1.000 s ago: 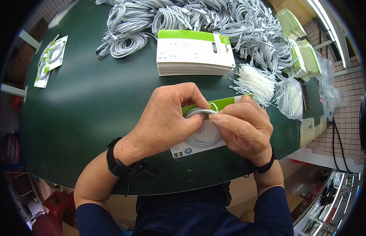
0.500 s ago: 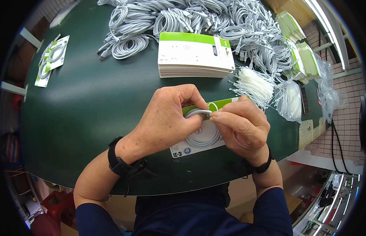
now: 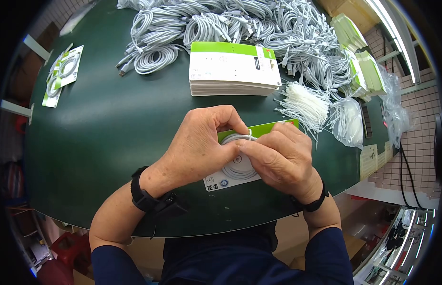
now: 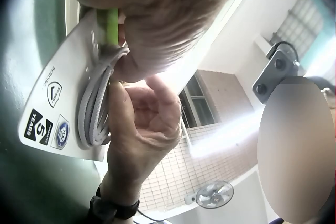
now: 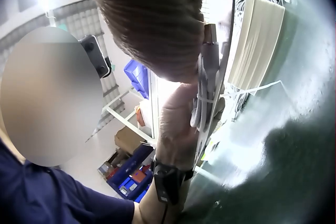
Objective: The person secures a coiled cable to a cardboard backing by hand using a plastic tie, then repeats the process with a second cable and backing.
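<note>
A coiled white braided cable [image 3: 236, 175] lies against a white and green backing card [image 3: 273, 127] near the table's front. My left hand [image 3: 194, 145] pinches the coil between thumb and forefinger along its upper side. A thin white cable tie [image 3: 251, 134] loops over the top of the coil, right beside the left fingertips. My right hand [image 3: 285, 159] pinches at this tie, its thumb and forefinger tips meeting the left thumb. In the right wrist view a plug [image 5: 210, 34] stands out from the coil, and a thin tie tail [image 5: 257, 88] sticks out past the card.
A stack of cards [image 3: 235, 66] stands just beyond the hands. Behind it spreads a heap of coiled cables [image 3: 206, 23]. Loose cable ties [image 3: 306, 104] and a plastic bag [image 3: 349, 123] lie at the right. Two carded cables [image 3: 64, 71] lie far left.
My right fingertips have moved left along the coil to meet the left thumb. The tie's loop, wide and round before, now stands narrow over the cable. The left hand keeps its grip.
</note>
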A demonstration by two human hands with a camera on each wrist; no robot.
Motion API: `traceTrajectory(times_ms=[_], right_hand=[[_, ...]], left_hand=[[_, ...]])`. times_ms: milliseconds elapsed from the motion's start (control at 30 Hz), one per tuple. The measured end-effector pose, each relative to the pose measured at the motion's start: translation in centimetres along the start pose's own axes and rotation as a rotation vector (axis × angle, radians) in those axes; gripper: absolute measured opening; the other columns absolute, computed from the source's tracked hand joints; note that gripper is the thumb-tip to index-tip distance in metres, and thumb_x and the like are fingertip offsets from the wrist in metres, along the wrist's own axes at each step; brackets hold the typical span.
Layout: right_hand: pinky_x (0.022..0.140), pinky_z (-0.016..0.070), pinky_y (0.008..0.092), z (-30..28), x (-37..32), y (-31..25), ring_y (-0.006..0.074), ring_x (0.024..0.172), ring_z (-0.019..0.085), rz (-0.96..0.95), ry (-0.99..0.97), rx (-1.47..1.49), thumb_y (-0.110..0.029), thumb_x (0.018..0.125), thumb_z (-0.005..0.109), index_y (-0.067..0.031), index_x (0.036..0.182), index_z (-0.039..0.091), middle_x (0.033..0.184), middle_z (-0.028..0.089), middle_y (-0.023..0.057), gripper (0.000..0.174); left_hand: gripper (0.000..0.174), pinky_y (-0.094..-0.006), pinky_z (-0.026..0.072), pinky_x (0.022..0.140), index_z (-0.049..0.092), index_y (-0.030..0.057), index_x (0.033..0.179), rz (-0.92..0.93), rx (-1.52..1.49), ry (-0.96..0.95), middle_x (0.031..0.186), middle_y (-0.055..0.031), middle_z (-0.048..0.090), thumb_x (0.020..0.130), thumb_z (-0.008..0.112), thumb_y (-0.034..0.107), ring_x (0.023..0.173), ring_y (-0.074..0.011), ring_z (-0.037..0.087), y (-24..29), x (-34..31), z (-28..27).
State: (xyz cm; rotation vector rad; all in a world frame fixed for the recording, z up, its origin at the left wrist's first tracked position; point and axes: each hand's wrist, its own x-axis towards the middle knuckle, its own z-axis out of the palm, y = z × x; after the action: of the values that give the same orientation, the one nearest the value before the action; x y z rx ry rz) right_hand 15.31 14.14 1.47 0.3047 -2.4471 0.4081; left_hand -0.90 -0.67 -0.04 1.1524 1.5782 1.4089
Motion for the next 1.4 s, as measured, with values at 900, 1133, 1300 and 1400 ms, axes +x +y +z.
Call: traceTrajectory(times_ms=[900,1133,1300,1400], right_hand=[[0.064,0.0541,0.0352,0.2,-0.4,0.8,0.0203,0.072,0.069,0.052,0.073,0.114,-0.008,0.080,0.085,-0.0111,0.118,0.076,0.089,0.074,0.0024,0.039],[0.065,0.0518,0.0239,-3.3,-1.7,4.3,0.0065,0.074,0.063,0.610,0.445,0.382,-0.005,0.096,0.077,0.0000,0.118,0.073,0.092,0.073,0.0029,0.023],[0.076,0.0559,0.0234,-2.2,-2.4,6.1,0.0065,0.086,0.068,0.919,0.247,0.935,-0.008,0.101,0.072,0.0015,0.118,0.074,0.100,0.075,0.0041,0.019],[0.084,0.0578,0.0266,-0.2,-2.7,5.5,0.0112,0.097,0.070,0.620,-0.005,1.037,-0.014,0.097,0.077,0.0003,0.126,0.071,0.112,0.074,0.0079,0.033]], left_hand=[[0.018,-0.0275,0.0586,0.083,0.078,-0.0039,0.104,0.052,0.017,0.053,0.098,-0.0111,0.080,0.088,0.073,-0.001,0.091,-0.0126,0.074,-0.4,-0.2,0.2],[0.022,-0.0272,0.0583,0.087,0.077,-0.0042,0.106,-0.026,-0.072,0.042,0.102,-0.0087,0.077,0.088,0.067,-0.008,0.094,-0.0115,0.072,1.1,-0.4,-0.5],[0.025,-0.0280,0.0579,0.091,0.077,-0.0050,0.106,0.020,-0.113,0.016,0.105,-0.0091,0.076,0.085,0.065,-0.013,0.098,-0.0132,0.071,2.5,-1.0,-0.7],[0.027,-0.0281,0.0578,0.091,0.077,-0.0051,0.105,0.045,-0.116,0.021,0.105,-0.0099,0.076,0.083,0.065,-0.014,0.097,-0.0141,0.072,3.0,-1.2,-0.8]])
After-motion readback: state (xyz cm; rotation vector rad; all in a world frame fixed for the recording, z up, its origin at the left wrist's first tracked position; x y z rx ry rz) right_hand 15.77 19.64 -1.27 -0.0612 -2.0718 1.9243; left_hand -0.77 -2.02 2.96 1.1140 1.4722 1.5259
